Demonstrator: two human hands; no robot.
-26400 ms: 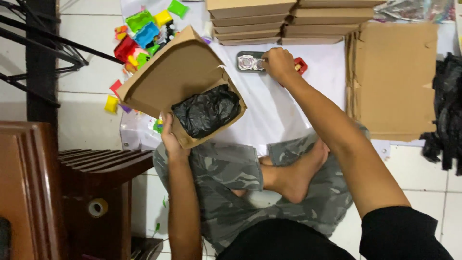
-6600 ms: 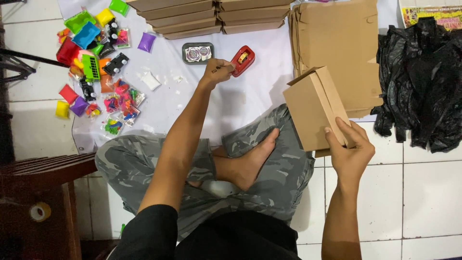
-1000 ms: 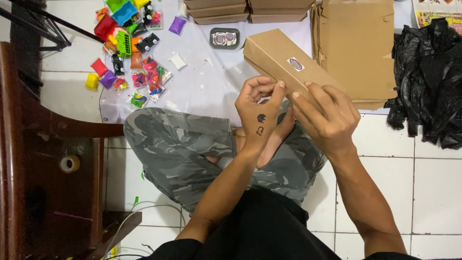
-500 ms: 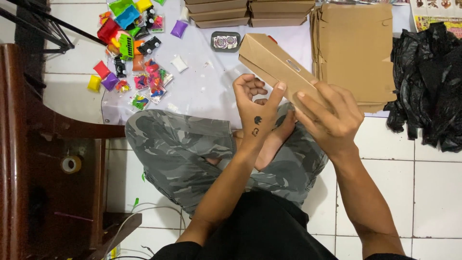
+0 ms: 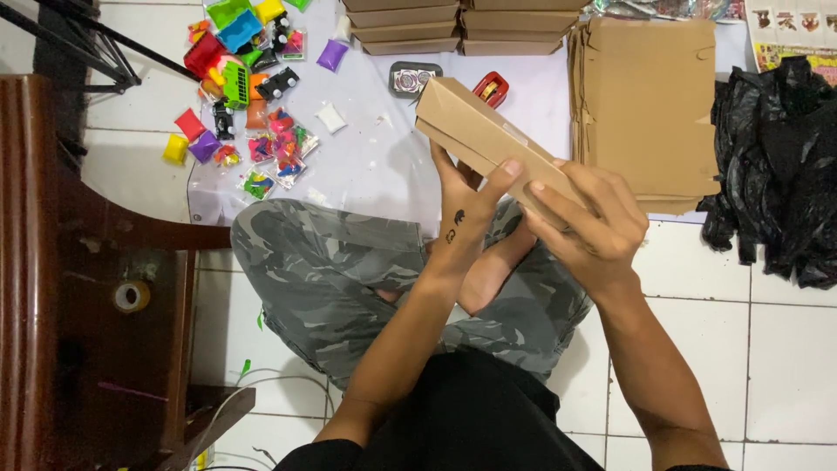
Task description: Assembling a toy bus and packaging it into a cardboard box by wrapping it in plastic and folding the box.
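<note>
Head view only. Closed brown cardboard box [image 5: 488, 139], long and flat, held up in both hands over the crossed legs in grey camouflage trousers [image 5: 331, 279]. Long axis running from upper left, near the small dark tin with a patterned lid [image 5: 414, 78], down toward lower right into the right hand [image 5: 584, 227]. Left hand [image 5: 462, 218] under the box's near side, palm up, thumb pressed against the lower edge, fingers wrapped behind and out of sight. Right hand clamped over the lower-right end, fingers curled across the top face, thumb below. Both hands gripping, with the right covering more of the box and the left nearer its middle. Upper-left end free, jutting past the left fingers above the white plastic sheet [image 5: 384, 166].

Just behind that free end, red handheld tape dispenser [image 5: 491, 87], partly hidden. Farther back, stacks of flat brown folded boxes [image 5: 453, 22]. Right of the held box, pile of flat brown cardboard blanks [image 5: 649, 105], then heap of crumpled black plastic bags [image 5: 776, 166]. Left on the sheet, well apart, scatter of small bright plastic toys and packets [image 5: 253, 96]. Far left, dark wooden chair [image 5: 96, 288] with tape roll [image 5: 131, 296] on it. Nothing between hands and box.
</note>
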